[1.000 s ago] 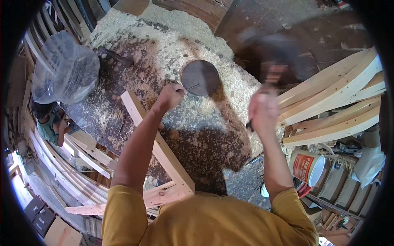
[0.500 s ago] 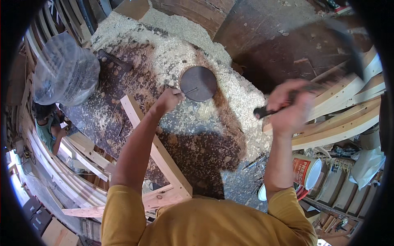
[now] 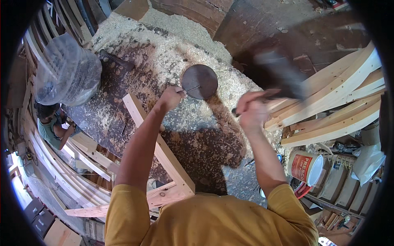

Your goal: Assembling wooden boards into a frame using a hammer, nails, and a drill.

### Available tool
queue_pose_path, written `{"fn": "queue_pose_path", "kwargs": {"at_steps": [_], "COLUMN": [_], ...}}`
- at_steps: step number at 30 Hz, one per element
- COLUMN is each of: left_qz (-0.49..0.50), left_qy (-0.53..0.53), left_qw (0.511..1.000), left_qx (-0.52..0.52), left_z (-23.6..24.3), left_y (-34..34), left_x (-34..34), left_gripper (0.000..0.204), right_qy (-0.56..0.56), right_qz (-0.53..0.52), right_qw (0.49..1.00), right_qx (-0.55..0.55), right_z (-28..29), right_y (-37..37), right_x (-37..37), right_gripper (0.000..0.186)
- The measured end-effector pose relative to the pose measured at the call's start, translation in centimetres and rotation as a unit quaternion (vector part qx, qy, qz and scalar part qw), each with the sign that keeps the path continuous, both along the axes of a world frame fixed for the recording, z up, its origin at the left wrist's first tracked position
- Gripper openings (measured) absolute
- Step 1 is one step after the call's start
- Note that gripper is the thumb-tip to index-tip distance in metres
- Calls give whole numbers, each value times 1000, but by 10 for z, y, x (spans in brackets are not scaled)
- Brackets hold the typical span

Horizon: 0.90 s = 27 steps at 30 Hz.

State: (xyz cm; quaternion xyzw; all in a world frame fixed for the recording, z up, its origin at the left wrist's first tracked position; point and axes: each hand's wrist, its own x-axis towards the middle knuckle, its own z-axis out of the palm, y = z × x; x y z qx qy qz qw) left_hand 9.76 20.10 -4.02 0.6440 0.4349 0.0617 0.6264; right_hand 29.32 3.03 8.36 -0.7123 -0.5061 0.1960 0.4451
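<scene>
The dark hammer head (image 3: 279, 76) above the right hand (image 3: 251, 111) is motion-blurred, its shape unclear; the right fingers smear too, handle mostly hidden inside them.

The left hand (image 3: 171, 98) pinches a nail (image 3: 192, 87) against a dark round disc (image 3: 200, 81) lying in sawdust (image 3: 172, 53). At three o'clock of it the right hand (image 3: 250, 110) grips a blurred hammer (image 3: 276, 76). At seven o'clock runs a plank (image 3: 158, 147).

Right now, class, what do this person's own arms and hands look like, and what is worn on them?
Both forearms are bare. The left hand and right hand wear no gloves. A mustard-yellow shirt has short sleeves ending above the elbows. The right hand is motion-blurred, so rings or marks cannot be made out.
</scene>
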Motion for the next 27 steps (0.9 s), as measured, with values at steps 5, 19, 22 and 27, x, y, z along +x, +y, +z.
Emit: {"fn": "queue_pose_path", "kwargs": {"at_steps": [5,19,22,27], "left_qz": [-26,0,55,-61], "left_qy": [5,18,156,161], "left_qw": [994,979,947,975], "left_qx": [109,203,276,140], "left_z": [11,120,96,81], "left_y": [-9,-221,-245,-263], "left_x": [11,-70,-147,-162], "left_gripper": [25,17,18,22], "right_qy": [60,476,486,486], "right_qz": [-26,-115,-97,-88], "right_qw": [949,868,853,852], "right_qx": [-309,-84,-163,-174], "right_z": [-52,-23,-39,-56], "right_y": [-32,-174,-197,-207], "right_x": [-2,-79,-105,-131], "right_gripper": [44,16,17,20]}}
